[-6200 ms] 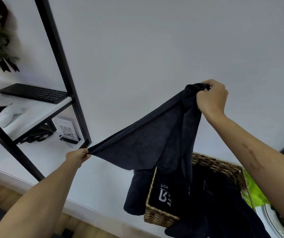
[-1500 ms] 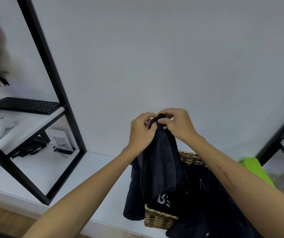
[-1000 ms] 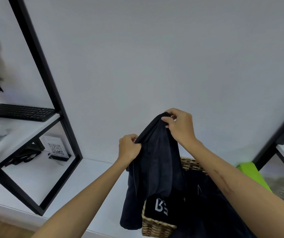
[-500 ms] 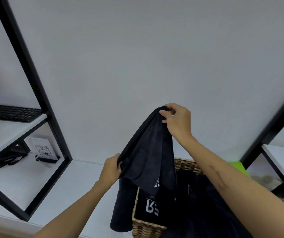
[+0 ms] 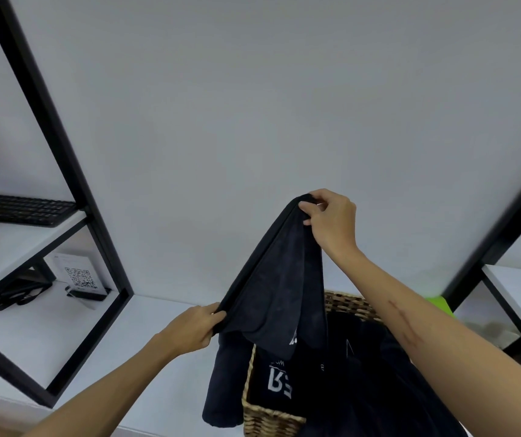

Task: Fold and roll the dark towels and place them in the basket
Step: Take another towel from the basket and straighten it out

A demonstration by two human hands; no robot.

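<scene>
I hold a folded dark towel (image 5: pixel 276 288) in the air above a wicker basket (image 5: pixel 271 419). My right hand (image 5: pixel 331 220) pinches its upper corners high up. My left hand (image 5: pixel 194 329) grips its lower left edge, so the doubled edge runs taut and slanted between both hands. The rest of the towel hangs down toward the basket. The basket holds more dark towels (image 5: pixel 356 383), one with white lettering, and one dark towel drapes over the basket's left rim.
The basket stands on a white shelf (image 5: pixel 145 348) against a pale wall. A black metal frame (image 5: pixel 73 197) rises at left, with a keyboard (image 5: pixel 22 209) and a QR-code stand (image 5: pixel 79 277) behind it. A green object (image 5: pixel 438 302) and another black frame lie at right.
My hands were together at the towel's top; my left hand slid down and out to the left along the edge, stretching the folded towel. The view shifted right.
</scene>
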